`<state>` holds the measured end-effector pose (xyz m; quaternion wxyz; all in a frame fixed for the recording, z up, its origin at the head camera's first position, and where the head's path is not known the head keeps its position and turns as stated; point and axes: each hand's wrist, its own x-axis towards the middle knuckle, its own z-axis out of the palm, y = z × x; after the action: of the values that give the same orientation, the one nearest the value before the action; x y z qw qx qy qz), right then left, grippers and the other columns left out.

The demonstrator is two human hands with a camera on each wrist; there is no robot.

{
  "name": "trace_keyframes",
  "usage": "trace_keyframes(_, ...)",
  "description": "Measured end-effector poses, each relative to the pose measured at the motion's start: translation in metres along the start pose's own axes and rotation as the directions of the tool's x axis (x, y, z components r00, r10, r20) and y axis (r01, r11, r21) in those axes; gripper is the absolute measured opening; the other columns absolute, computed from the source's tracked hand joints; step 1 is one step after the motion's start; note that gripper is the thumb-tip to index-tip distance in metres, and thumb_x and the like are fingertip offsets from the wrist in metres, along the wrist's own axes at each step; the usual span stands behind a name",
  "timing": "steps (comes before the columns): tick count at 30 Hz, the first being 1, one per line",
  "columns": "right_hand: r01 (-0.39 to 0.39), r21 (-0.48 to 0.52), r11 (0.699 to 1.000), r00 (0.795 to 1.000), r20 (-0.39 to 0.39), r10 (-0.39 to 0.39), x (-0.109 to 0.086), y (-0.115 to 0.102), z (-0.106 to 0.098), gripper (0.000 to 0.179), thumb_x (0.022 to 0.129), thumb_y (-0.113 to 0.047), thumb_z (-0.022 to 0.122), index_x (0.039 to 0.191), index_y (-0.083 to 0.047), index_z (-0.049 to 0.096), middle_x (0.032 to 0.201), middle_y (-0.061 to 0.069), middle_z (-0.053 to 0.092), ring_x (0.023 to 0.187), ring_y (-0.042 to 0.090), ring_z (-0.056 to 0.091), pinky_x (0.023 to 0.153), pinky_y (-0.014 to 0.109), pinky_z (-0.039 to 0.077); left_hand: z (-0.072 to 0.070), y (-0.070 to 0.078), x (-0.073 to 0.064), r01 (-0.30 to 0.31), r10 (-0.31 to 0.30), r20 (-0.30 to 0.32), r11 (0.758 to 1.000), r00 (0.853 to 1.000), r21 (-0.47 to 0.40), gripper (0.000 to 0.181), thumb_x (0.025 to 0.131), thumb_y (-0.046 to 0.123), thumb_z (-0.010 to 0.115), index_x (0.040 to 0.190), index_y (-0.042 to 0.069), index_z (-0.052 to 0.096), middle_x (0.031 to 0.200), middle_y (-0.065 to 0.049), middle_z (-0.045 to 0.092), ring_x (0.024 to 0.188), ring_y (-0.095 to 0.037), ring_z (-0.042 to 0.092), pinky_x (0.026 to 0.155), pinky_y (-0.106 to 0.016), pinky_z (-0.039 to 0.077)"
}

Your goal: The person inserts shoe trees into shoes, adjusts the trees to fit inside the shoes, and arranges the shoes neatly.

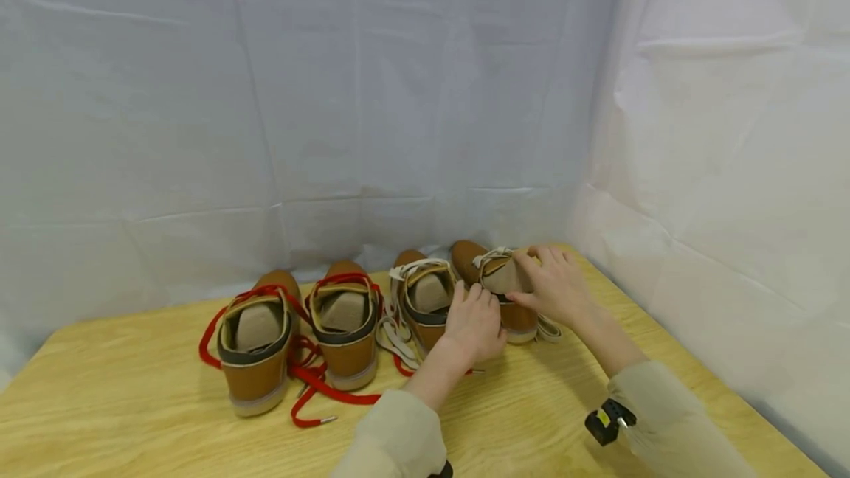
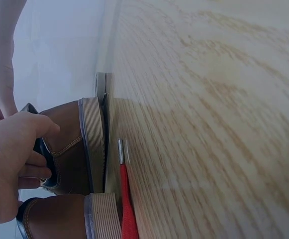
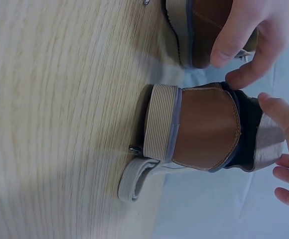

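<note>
Four tan shoes stand side by side, heels facing me. My right hand (image 1: 556,285) reaches over the opening of the rightmost shoe (image 1: 520,318), fingers spread and loosely bent around a beige piece (image 3: 270,142) that sticks up inside the dark collar. In the right wrist view its thumb lies right at that piece. My left hand (image 1: 473,324) hangs between this shoe and the cream-laced shoe (image 1: 425,333) to its left, with relaxed fingers. Its fingertips come right at the collar of the rightmost shoe in the right wrist view. A cream lace (image 3: 132,181) loops beside that shoe's heel.
Two red-laced shoes, one at far left (image 1: 255,378) and one nearer the middle (image 1: 352,356), stand on the wooden table (image 1: 133,389). A loose red lace (image 1: 332,392) trails in front of them. White sheeting (image 1: 398,94) hangs behind and at the right.
</note>
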<state>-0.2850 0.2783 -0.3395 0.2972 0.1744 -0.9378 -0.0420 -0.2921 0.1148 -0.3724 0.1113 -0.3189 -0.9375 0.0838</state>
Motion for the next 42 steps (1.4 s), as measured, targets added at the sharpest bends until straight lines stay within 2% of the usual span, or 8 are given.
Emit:
trace_keyframes(9, -0.002, -0.026, 1.0, 1.0, 0.022, 0.003, 0.002, -0.001, 0.002, 0.067, 0.074, -0.045, 0.075, 0.125, -0.006, 0.055, 0.11, 0.017, 0.054, 0.102, 0.036, 0.052, 0.079, 0.049, 0.043, -0.001, -0.001, 0.0, -0.003, 0.003, -0.004, 1.0, 1.0, -0.008, 0.053, 0.093, 0.046, 0.047, 0.133, 0.011, 0.051, 0.134, -0.001, 0.05, 0.13, -0.021, 0.035, 0.11, -0.047, 0.019)
trace_keyframes(17, 0.073, -0.124, 0.99, 0.992, -0.095, -0.085, 0.002, 0.002, 0.012, 0.066, 0.069, -0.051, 0.076, 0.117, -0.009, 0.059, 0.104, 0.015, 0.055, 0.096, 0.035, 0.052, 0.078, 0.048, 0.044, -0.001, 0.0, -0.001, 0.001, -0.001, 0.006, 1.0, 1.0, -0.013, 0.054, 0.092, 0.047, 0.048, 0.133, 0.012, 0.051, 0.134, -0.001, 0.049, 0.13, -0.021, 0.035, 0.11, -0.047, 0.019)
trace_keyframes(23, 0.066, -0.133, 0.989, 0.985, -0.147, -0.086, 0.002, 0.002, 0.016, 0.065, 0.066, -0.052, 0.078, 0.114, -0.011, 0.06, 0.101, 0.015, 0.056, 0.094, 0.035, 0.052, 0.076, 0.049, 0.043, -0.002, 0.0, -0.002, 0.0, 0.0, -0.004, 1.0, 1.0, -0.011, 0.054, 0.092, 0.046, 0.048, 0.132, 0.011, 0.051, 0.133, -0.002, 0.05, 0.128, -0.021, 0.036, 0.109, -0.047, 0.019)
trace_keyframes(31, 0.042, -0.174, 0.984, 0.991, -0.122, -0.064, 0.003, 0.0, 0.017, 0.066, 0.068, -0.056, 0.074, 0.115, -0.012, 0.059, 0.099, 0.015, 0.056, 0.093, 0.034, 0.053, 0.079, 0.049, 0.043, -0.001, -0.001, 0.0, 0.005, -0.005, 0.006, 1.0, 1.0, -0.008, 0.054, 0.092, 0.047, 0.047, 0.133, 0.012, 0.051, 0.134, -0.001, 0.049, 0.129, -0.02, 0.035, 0.11, -0.047, 0.019)
trace_keyframes(42, 0.039, -0.162, 0.986, 0.994, -0.095, -0.055, 0.006, 0.0, 0.024, 0.066, 0.07, -0.056, 0.073, 0.116, -0.012, 0.06, 0.099, 0.014, 0.057, 0.093, 0.033, 0.054, 0.078, 0.048, 0.041, 0.0, -0.002, 0.001, 0.013, -0.013, 0.018, 0.999, 1.0, -0.034, 0.055, 0.092, 0.047, 0.048, 0.134, 0.012, 0.049, 0.135, -0.001, 0.048, 0.129, -0.02, 0.035, 0.11, -0.047, 0.018)
